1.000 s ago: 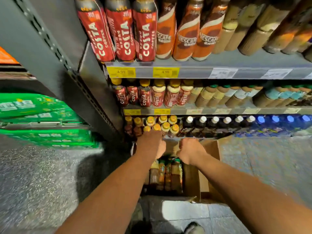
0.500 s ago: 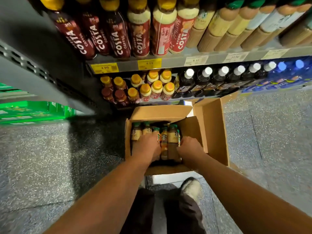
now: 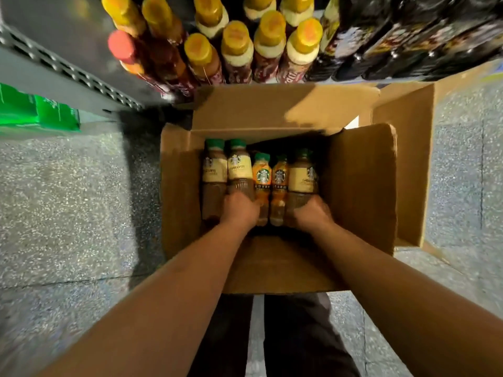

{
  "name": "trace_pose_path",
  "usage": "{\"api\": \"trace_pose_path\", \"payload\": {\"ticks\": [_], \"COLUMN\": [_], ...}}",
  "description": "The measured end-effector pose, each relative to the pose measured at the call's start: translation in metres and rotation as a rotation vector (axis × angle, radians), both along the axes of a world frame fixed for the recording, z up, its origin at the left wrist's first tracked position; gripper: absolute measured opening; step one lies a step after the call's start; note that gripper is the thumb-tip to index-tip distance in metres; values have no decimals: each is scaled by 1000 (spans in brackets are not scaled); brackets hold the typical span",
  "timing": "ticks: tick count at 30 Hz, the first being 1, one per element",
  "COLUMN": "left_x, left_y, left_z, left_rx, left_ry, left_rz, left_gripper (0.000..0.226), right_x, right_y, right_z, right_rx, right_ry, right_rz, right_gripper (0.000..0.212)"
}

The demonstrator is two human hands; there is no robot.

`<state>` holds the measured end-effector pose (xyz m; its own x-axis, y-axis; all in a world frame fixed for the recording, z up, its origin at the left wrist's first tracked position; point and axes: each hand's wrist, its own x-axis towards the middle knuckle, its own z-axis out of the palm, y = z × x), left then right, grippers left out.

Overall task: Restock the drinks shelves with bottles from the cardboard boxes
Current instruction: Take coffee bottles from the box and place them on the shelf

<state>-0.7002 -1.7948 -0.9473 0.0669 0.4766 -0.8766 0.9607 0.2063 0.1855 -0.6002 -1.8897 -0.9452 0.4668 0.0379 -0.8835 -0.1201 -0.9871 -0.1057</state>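
Both my hands reach into the open cardboard box on the floor. My left hand has its fingers clamped on a cream-label bottle; my right hand has its fingers clamped on another bottle. Two orange bottles stand between them.

Both your arms reach straight down and forward, left hand and right hand curled closed, knuckles up.
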Motion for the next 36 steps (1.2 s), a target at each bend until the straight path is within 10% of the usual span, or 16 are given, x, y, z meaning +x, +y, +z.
{"api": "trace_pose_path", "payload": {"ticks": [12,36], "left_x": [10,3], "left_y": [-1,4], "left_z": [-13,146], "left_rx": [-142,-165], "left_ry": [11,-436], "left_rz": [398,186], "left_gripper": [62,65], "right_x": [5,7], "right_y": [-12,1], "right_z": [-14,139], "right_rx": [29,441], "right_ry": [37,131], "right_rz": [-170,-418], "right_gripper": [44,53]}}
